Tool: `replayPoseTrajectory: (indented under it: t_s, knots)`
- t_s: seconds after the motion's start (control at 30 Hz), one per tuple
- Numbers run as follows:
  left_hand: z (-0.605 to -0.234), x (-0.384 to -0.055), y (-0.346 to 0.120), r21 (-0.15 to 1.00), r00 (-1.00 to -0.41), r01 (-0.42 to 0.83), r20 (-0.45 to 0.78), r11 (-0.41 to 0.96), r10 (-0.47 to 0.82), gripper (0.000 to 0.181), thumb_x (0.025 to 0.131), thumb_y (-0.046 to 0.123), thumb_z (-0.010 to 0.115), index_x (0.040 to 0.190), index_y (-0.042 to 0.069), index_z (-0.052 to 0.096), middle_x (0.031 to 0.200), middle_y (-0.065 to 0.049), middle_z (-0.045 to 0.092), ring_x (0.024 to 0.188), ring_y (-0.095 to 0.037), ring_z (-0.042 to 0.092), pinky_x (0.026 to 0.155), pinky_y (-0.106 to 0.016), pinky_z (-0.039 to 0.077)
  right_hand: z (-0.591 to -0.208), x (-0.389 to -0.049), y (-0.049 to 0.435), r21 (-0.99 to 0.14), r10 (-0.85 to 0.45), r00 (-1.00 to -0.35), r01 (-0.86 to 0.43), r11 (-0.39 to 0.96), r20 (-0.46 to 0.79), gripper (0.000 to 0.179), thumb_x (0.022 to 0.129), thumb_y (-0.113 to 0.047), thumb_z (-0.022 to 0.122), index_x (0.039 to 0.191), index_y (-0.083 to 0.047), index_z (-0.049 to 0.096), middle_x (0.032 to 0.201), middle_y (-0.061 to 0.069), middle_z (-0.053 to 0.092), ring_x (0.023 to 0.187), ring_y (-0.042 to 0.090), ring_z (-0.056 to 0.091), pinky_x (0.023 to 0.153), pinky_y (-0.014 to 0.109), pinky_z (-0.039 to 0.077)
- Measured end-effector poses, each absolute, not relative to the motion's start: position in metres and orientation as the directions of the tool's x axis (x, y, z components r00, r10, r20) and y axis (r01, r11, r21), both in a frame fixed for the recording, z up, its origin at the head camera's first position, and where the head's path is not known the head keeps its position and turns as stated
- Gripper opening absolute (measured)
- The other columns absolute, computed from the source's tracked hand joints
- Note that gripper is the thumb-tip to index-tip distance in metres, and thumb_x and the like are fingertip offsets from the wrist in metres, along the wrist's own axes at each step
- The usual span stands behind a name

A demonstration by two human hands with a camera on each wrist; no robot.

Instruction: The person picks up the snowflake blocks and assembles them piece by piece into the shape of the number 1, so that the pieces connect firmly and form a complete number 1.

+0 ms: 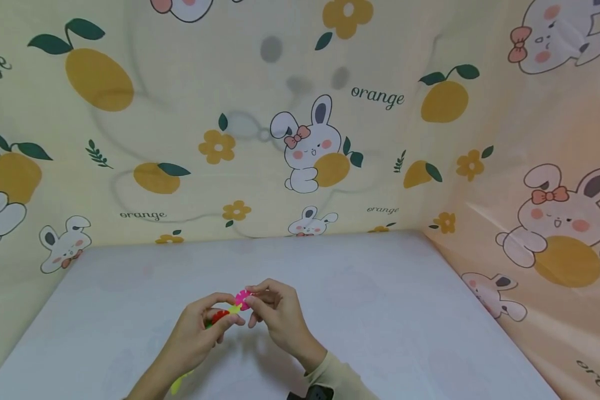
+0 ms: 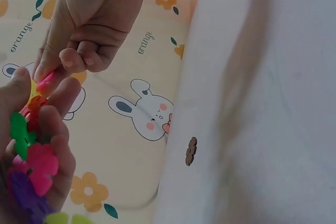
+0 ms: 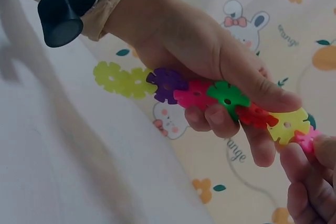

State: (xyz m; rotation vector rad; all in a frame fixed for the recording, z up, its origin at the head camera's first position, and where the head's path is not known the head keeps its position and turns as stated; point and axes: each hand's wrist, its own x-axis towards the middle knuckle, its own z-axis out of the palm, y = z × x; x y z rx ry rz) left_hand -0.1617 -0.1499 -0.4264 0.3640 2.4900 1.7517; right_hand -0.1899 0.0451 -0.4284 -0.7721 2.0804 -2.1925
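Note:
A chain of notched plastic snowflake discs runs along my left hand (image 1: 194, 329), which grips it between thumb and fingers. In the right wrist view, a yellow-green end (image 3: 111, 78) trails past the palm. Then come a purple disc (image 3: 166, 85), a pink disc (image 3: 194, 96), a green disc (image 3: 228, 100), a red disc (image 3: 255, 116) and a yellow disc (image 3: 290, 124). At the far end my right hand (image 1: 284, 316) pinches a bright pink disc (image 1: 242, 300) by its edge, where it meets the yellow one.
A brown disc (image 2: 191, 151) lies on the white tabletop (image 1: 380, 311) in the left wrist view. Cloth printed with rabbits and oranges (image 1: 180, 111) stands behind the table and along its right side.

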Motion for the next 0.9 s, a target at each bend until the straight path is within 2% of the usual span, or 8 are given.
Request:
replayPoseTrajectory:
  t_s: [0.23, 0.47, 0.7, 0.9]
  knots:
    - [-0.4240, -0.1625, -0.1518, 0.930, -0.967, 0.150, 0.068, 0.337, 0.244, 0.039, 0.096, 0.025, 0.069, 0.126, 0.003, 0.060, 0.091, -0.016, 0.077, 0.055, -0.011, 0.053, 0.050, -0.022, 0.042, -0.4279, -0.1905, 0.0442, -0.948, -0.349, -0.882, -0.311, -0.075, 0.317, 0.019, 0.098, -0.005, 0.064, 0.112, 0.008, 0.064, 0.100, 0.035, 0.071, 0.058, 0.003, 0.063, 0.063, 0.021, 0.057]
    - [-0.4265, -0.1642, -0.1567, 0.928, -0.940, 0.174, 0.057, 0.328, 0.337, 0.038, 0.102, 0.026, 0.061, 0.134, 0.006, 0.056, 0.093, -0.016, 0.073, 0.059, -0.010, 0.055, 0.053, -0.025, 0.048, -0.4295, -0.1929, 0.0468, -0.949, -0.402, -0.870, -0.315, 0.005, 0.287, 0.023, 0.101, -0.010, 0.060, 0.120, 0.002, 0.066, 0.097, 0.030, 0.074, 0.065, 0.009, 0.067, 0.069, 0.024, 0.056]
    - [-0.4283, -0.1640, -0.1567, 0.926, -0.930, 0.225, 0.111, 0.303, 0.349, 0.033, 0.104, 0.027, 0.057, 0.130, 0.007, 0.059, 0.091, -0.015, 0.067, 0.055, -0.007, 0.051, 0.049, -0.025, 0.046, -0.4296, -0.1962, 0.0492, -0.950, -0.455, -0.854, -0.308, 0.050, 0.253, 0.028, 0.102, -0.013, 0.057, 0.128, -0.004, 0.064, 0.102, 0.029, 0.074, 0.070, 0.005, 0.068, 0.074, 0.028, 0.056]
    - [-0.4280, -0.1639, -0.1576, 0.929, -0.930, 0.230, 0.122, 0.291, 0.346, 0.032, 0.104, 0.024, 0.057, 0.129, 0.004, 0.059, 0.088, -0.014, 0.064, 0.053, -0.005, 0.049, 0.047, -0.024, 0.044, -0.4301, -0.1993, 0.0516, -0.949, -0.471, -0.853, -0.301, 0.090, 0.226, 0.029, 0.102, -0.013, 0.057, 0.130, -0.009, 0.064, 0.104, 0.022, 0.075, 0.072, 0.009, 0.070, 0.077, 0.034, 0.058]
